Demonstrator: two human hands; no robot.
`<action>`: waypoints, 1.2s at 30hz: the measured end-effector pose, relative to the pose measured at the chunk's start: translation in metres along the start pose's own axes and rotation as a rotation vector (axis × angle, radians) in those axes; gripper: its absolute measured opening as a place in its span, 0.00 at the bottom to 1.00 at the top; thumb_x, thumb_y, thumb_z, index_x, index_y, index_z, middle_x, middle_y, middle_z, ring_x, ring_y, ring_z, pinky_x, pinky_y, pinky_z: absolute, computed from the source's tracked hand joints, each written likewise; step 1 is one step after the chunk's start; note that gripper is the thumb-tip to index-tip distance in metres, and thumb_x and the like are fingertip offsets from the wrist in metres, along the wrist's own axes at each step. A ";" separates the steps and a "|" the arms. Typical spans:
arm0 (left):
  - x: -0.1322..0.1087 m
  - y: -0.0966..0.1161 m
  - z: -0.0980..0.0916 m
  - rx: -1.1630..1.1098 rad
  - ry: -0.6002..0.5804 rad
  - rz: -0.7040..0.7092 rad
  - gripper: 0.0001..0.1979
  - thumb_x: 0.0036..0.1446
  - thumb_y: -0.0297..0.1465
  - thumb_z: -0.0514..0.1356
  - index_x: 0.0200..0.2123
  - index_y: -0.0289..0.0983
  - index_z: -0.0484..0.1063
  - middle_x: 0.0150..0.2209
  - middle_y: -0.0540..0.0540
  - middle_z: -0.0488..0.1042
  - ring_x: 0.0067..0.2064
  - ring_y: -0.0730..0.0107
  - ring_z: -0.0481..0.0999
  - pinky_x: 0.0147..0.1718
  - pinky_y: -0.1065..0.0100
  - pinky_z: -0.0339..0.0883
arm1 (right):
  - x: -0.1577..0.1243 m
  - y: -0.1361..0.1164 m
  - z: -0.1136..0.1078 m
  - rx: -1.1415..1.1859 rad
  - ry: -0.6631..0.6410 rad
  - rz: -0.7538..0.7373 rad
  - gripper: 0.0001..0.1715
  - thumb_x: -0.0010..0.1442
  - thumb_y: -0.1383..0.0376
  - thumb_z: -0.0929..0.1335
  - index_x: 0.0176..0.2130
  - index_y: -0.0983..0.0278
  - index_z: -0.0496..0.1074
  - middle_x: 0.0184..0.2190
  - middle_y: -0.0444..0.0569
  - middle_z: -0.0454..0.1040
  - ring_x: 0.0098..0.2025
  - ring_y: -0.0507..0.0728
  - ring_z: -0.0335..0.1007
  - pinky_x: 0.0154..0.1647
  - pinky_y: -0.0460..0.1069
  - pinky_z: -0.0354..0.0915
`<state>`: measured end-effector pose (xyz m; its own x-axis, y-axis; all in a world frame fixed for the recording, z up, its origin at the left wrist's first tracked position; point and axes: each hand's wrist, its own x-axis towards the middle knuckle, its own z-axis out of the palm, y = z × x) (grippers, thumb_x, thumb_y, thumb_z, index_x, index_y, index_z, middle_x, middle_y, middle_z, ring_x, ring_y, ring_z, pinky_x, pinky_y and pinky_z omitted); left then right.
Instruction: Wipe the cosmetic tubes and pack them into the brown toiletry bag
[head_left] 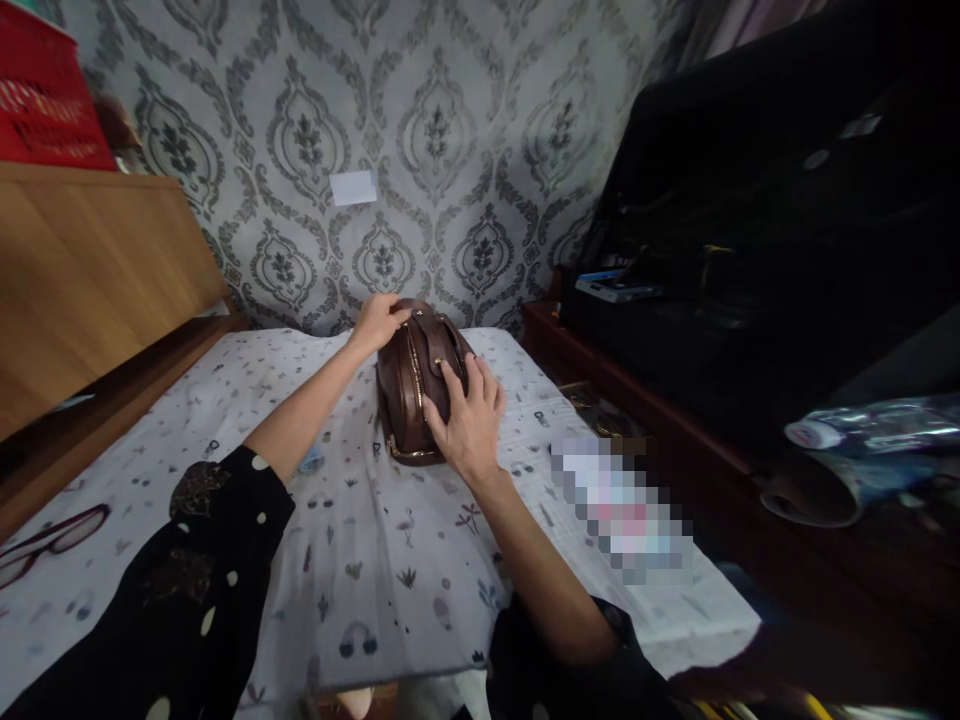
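Observation:
A brown leather-look bag (401,405) with gold-coloured zips rests on the cloth-covered table. At its far end, my left hand (375,325) grips the top edge, fingers bent over it. My right hand (474,420) grasps the near right side, thumb and fingers apart on the bag beside a strap with a small metal stud. The right palm hides part of that side. Both zips' gold teeth show along the left and lower edges of the bag.
A patterned white cloth (405,570) covers the table. Red-framed glasses (56,545) lie at the left, near a wooden cabinet (97,280). To the right are a blurred-out object (622,510), a plastic bottle (877,430) and a large black panel (750,220). Patterned wallpaper (435,130) stands behind.

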<state>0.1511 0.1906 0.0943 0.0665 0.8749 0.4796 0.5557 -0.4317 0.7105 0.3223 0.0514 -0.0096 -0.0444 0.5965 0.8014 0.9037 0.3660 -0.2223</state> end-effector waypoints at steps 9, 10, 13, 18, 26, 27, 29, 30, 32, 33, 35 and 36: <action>-0.020 0.018 0.002 0.213 0.021 0.098 0.11 0.54 0.31 0.61 0.21 0.40 0.66 0.22 0.49 0.67 0.33 0.60 0.71 0.36 0.64 0.59 | 0.001 0.001 0.001 0.010 0.000 0.010 0.31 0.67 0.51 0.63 0.63 0.63 0.66 0.65 0.62 0.63 0.68 0.69 0.53 0.65 0.65 0.50; -0.018 0.021 0.003 0.247 0.021 0.107 0.10 0.54 0.31 0.62 0.22 0.40 0.67 0.23 0.49 0.67 0.34 0.59 0.71 0.36 0.64 0.58 | 0.001 0.001 0.001 0.013 0.002 0.013 0.31 0.67 0.51 0.63 0.62 0.63 0.66 0.65 0.61 0.64 0.68 0.69 0.53 0.65 0.65 0.50; -0.006 0.030 0.009 0.312 -0.025 0.140 0.05 0.50 0.30 0.63 0.25 0.39 0.71 0.26 0.48 0.71 0.36 0.59 0.72 0.36 0.65 0.58 | 0.001 0.001 0.001 0.012 0.011 0.010 0.31 0.67 0.51 0.63 0.62 0.64 0.67 0.64 0.61 0.66 0.67 0.68 0.55 0.65 0.64 0.50; 0.015 0.041 0.030 0.255 -0.140 0.108 0.08 0.45 0.33 0.67 0.22 0.39 0.71 0.21 0.51 0.67 0.32 0.63 0.69 0.34 0.66 0.58 | 0.002 0.001 -0.001 0.015 0.019 0.006 0.30 0.67 0.51 0.63 0.60 0.64 0.68 0.62 0.61 0.67 0.66 0.67 0.56 0.64 0.62 0.50; 0.022 0.044 0.042 0.188 -0.065 0.015 0.10 0.48 0.32 0.64 0.20 0.38 0.66 0.22 0.48 0.68 0.32 0.62 0.69 0.35 0.64 0.58 | 0.002 0.000 -0.002 0.035 -0.001 0.014 0.30 0.67 0.52 0.64 0.61 0.65 0.68 0.62 0.60 0.68 0.67 0.67 0.55 0.65 0.62 0.50; 0.019 0.044 0.042 0.172 -0.069 0.019 0.10 0.49 0.32 0.63 0.20 0.38 0.66 0.22 0.49 0.67 0.31 0.63 0.69 0.35 0.64 0.58 | 0.002 0.000 -0.002 0.037 -0.001 0.014 0.30 0.67 0.52 0.64 0.61 0.65 0.67 0.62 0.60 0.67 0.67 0.67 0.55 0.65 0.62 0.51; 0.014 0.046 0.041 0.136 -0.094 0.040 0.11 0.49 0.32 0.63 0.19 0.38 0.66 0.21 0.50 0.66 0.30 0.65 0.68 0.34 0.65 0.58 | 0.002 0.001 -0.001 0.042 0.004 0.013 0.30 0.67 0.52 0.64 0.61 0.65 0.67 0.62 0.61 0.67 0.67 0.67 0.54 0.64 0.62 0.52; 0.011 0.047 0.040 0.117 -0.111 0.055 0.11 0.49 0.32 0.63 0.19 0.37 0.66 0.21 0.51 0.65 0.29 0.66 0.67 0.33 0.66 0.58 | 0.002 0.001 0.000 0.045 0.009 0.012 0.31 0.67 0.51 0.64 0.61 0.65 0.67 0.63 0.61 0.66 0.67 0.67 0.54 0.64 0.62 0.52; 0.006 0.048 0.038 0.079 -0.144 0.083 0.11 0.48 0.34 0.63 0.20 0.37 0.66 0.20 0.53 0.64 0.28 0.69 0.66 0.31 0.67 0.57 | 0.001 0.002 0.002 0.049 0.021 0.007 0.31 0.67 0.50 0.64 0.62 0.65 0.67 0.63 0.61 0.65 0.67 0.67 0.54 0.64 0.62 0.53; 0.004 0.048 0.037 0.057 -0.158 0.096 0.11 0.48 0.34 0.63 0.20 0.37 0.66 0.20 0.53 0.64 0.28 0.70 0.65 0.31 0.68 0.57 | 0.001 0.003 0.003 0.049 0.025 0.006 0.32 0.67 0.50 0.64 0.62 0.65 0.67 0.63 0.61 0.65 0.67 0.67 0.54 0.64 0.62 0.53; 0.002 0.047 0.032 0.012 -0.186 0.120 0.11 0.49 0.35 0.62 0.21 0.37 0.67 0.20 0.54 0.65 0.28 0.70 0.66 0.31 0.68 0.58 | 0.000 0.003 0.004 0.049 0.030 0.005 0.32 0.67 0.50 0.64 0.62 0.64 0.66 0.64 0.61 0.65 0.67 0.68 0.54 0.64 0.63 0.53; 0.001 0.046 0.029 -0.010 -0.198 0.131 0.10 0.50 0.35 0.62 0.22 0.36 0.68 0.21 0.53 0.66 0.29 0.69 0.67 0.32 0.68 0.60 | 0.000 0.003 0.005 0.047 0.035 0.006 0.32 0.67 0.50 0.64 0.62 0.64 0.66 0.64 0.61 0.65 0.67 0.68 0.54 0.64 0.63 0.53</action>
<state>0.2005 0.1780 0.1124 0.2994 0.8369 0.4582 0.5237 -0.5456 0.6543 0.3230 0.0559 -0.0128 -0.0232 0.5736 0.8188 0.8826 0.3964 -0.2527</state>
